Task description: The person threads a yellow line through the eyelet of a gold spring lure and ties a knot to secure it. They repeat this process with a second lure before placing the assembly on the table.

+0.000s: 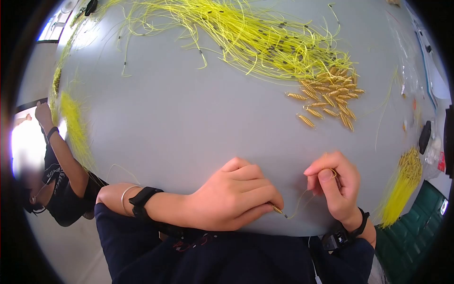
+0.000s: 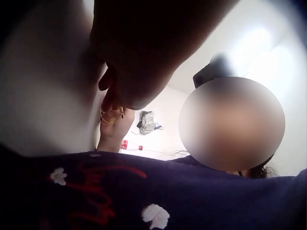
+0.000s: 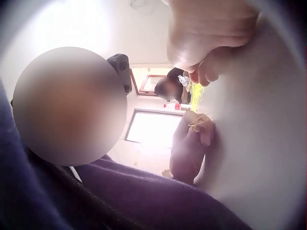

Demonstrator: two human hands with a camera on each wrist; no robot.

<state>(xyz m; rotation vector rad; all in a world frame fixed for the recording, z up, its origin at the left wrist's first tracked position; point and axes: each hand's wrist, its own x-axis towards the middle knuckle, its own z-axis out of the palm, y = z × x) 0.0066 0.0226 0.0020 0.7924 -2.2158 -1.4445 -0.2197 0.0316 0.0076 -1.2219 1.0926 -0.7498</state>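
Note:
In the head view my left hand [image 1: 234,196] is at the table's near edge, its fingers curled round a gold ribbed coil piece [image 1: 276,208]. Only the tip of this piece pokes out past the fingers. A thin yellowish cord [image 1: 297,207] runs in a slack curve from near that tip towards my right hand [image 1: 336,182]. Thumb and fingertips of the right hand pinch the cord, and a small loop of it shows by the thumb. In the right wrist view yellowish strands [image 3: 199,123] cross the left fingers.
Further back on the grey table [image 1: 179,113] lies a heap of gold coil pieces [image 1: 331,97] beside a large spread of yellow cords [image 1: 265,38] with dark sleeves. Another yellow bundle [image 1: 402,189] hangs at the right edge. At left, another person [image 1: 66,175] sits near more yellow strands [image 1: 75,125].

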